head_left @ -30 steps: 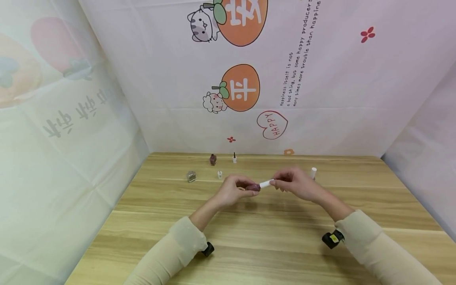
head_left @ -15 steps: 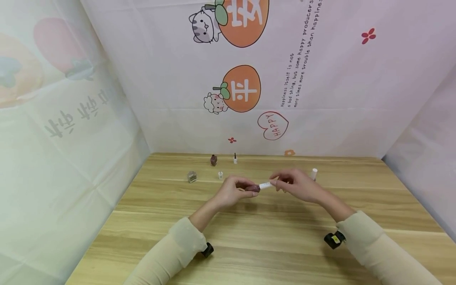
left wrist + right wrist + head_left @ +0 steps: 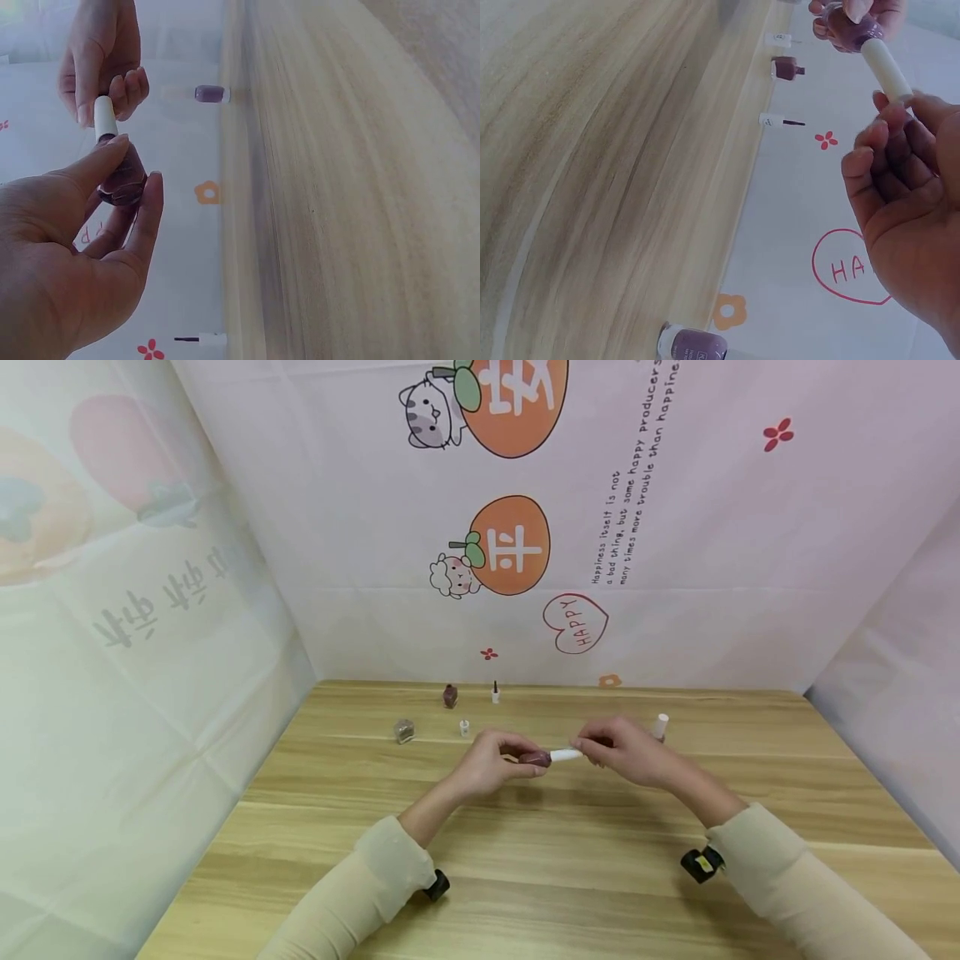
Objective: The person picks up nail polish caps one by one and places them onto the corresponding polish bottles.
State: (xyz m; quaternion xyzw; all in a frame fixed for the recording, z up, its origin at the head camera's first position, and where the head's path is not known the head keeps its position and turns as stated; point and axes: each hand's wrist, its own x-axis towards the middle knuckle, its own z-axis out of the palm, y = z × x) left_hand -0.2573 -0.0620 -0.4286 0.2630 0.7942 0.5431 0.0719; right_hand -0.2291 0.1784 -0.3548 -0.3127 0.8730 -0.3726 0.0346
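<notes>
My left hand (image 3: 486, 768) holds a mauve nail polish bottle (image 3: 535, 759) above the table, tipped on its side with its neck to the right. A long white cap (image 3: 565, 754) sits at the bottle's neck. Thumb and fingertips of my right hand (image 3: 626, 752) pinch the cap's far end. In the left wrist view, the bottle (image 3: 124, 180) lies between thumb and fingers, and the cap (image 3: 105, 118) lines up with it. The right wrist view also shows the cap (image 3: 887, 69) against the bottle (image 3: 847, 28). Whether any brush stem shows between them, I cannot tell.
Toward the back left stand an uncapped dark mauve bottle (image 3: 450, 697), a white cap with its brush upward (image 3: 495, 695), a clear glass bottle (image 3: 404, 732) and another white cap (image 3: 464, 727). A white-capped polish bottle (image 3: 661, 725) stands behind my right hand. Printed cloth (image 3: 675, 635) borders the wooden table (image 3: 585, 877).
The white cap has turned, and the print seen on it half a second ago no longer shows. My right hand has shifted slightly; the left hand stays nearly still with the bottle.
</notes>
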